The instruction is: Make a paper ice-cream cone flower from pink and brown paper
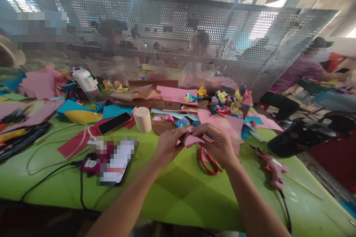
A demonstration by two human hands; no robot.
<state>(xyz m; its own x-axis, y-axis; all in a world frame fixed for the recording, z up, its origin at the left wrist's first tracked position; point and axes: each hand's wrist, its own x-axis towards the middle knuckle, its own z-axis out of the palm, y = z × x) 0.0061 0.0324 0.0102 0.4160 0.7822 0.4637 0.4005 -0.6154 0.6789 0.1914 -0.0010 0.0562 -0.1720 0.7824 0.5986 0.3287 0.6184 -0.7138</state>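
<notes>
Cream-coloured and smooth, a short cylinder (143, 119) stands near the middle of the frame in the head view; its top looks closed to us, and we cannot tell whether it holds anything. Left of the centre we see a white bottle (85, 79) that appears tilted, its contents hidden, and at the right edge a dark, rounded tumbler (302, 139), also unreadable inside. Just right of the frame's centre is the pink paper (193, 140), thin and curved into a fold, with a brown piece against its left side. Our left hand (171, 146) pinches it between thumb and fingers, and our right hand (217, 144) pinches its other side in the same way. Below the right hand we find scissors (207, 164) with looped red handles, and at the lower right a pink glue gun (274, 172) with a pointed nozzle. Behind the hands we make out crumpled, petal-like paper shapes (222, 96) in yellow, pink and blue, beside flat brown cardboard (151, 96). All this lies on a glossy green tabletop (194, 200), and across the upper frame runs a grey metal screen (161, 40) pierced with small round holes.
</notes>
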